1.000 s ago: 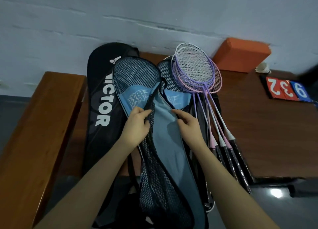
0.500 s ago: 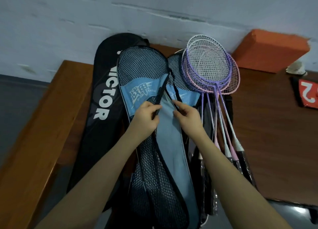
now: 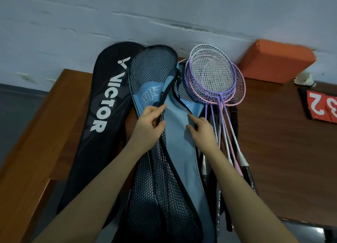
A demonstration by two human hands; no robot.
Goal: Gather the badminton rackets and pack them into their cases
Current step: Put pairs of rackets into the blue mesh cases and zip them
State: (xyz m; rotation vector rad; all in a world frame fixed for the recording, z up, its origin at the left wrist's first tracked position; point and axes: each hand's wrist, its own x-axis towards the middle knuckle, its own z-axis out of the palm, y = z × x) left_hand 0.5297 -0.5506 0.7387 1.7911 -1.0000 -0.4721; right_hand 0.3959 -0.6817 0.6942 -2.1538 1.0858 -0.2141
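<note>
Head view: left hand [image 3: 149, 123] pinches dark edge of blue case [image 3: 179, 133] on wooden table [image 3: 284, 151]. Right hand [image 3: 203, 131] – fingers curled, pressing blue cloth. Rackets [image 3: 213, 78] lie just right of case – heads stacked.

The hands [image 3: 151, 122] have spread the blue case [image 3: 179, 146] wider open; its mesh flap is now folded left.

Four pink and purple badminton rackets [image 3: 212, 76], two blue mesh cases [image 3: 178, 144], one black Victor case [image 3: 102, 104], one orange block [image 3: 276, 60].
</note>
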